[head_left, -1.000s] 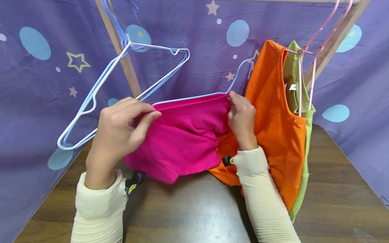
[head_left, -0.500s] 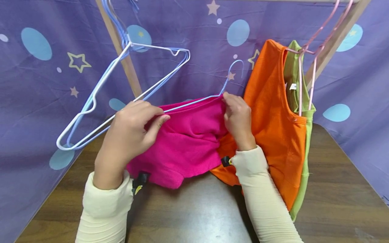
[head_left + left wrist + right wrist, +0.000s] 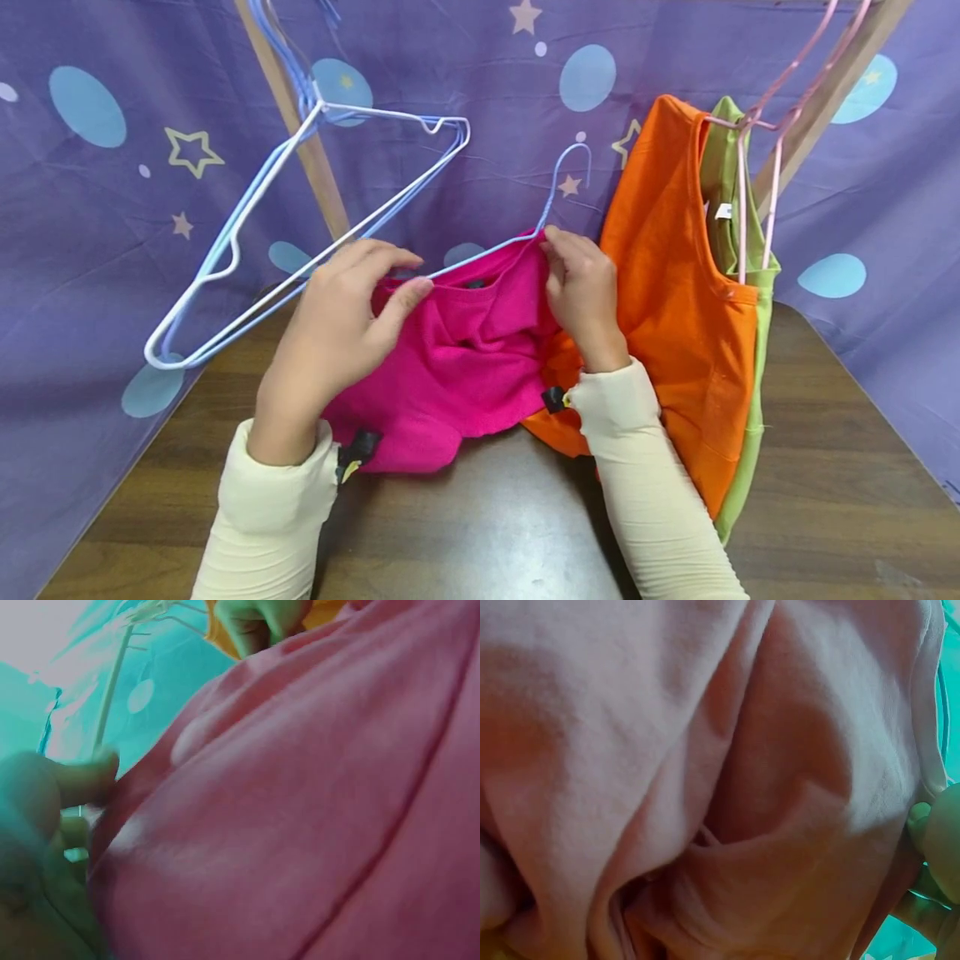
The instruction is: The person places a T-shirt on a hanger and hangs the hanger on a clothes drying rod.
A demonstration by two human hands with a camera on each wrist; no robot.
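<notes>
Stretched between the hands in the head view is a bright pink garment [image 3: 450, 375], its upper edge parted. A light blue wire hanger [image 3: 480, 254] lies along this opening, its hook standing up at the right end. The left hand [image 3: 337, 325] holds the garment's left upper edge, thumb in front and index finger raised slightly apart from it. With thumb and fingers, the right hand [image 3: 581, 287] pinches the right upper edge just below the hook. Pink cloth [image 3: 795, 750] fills most of the right wrist view. The hanger's left end is hidden behind the left hand.
White and blue hangers [image 3: 232, 242] hang at the left of a wooden rack [image 3: 318, 179]. An orange sleeveless top [image 3: 675, 333] and a green one [image 3: 761, 350] hang at right on pink hangers [image 3: 742, 192], close to the right arm. A wooden table [image 3: 480, 533] lies below.
The left hand has moved right and its thumb and index finger have spread. The hanger has shifted left, its hook nearer the middle; the cloth between the hands has bunched and its opening gapes wider.
</notes>
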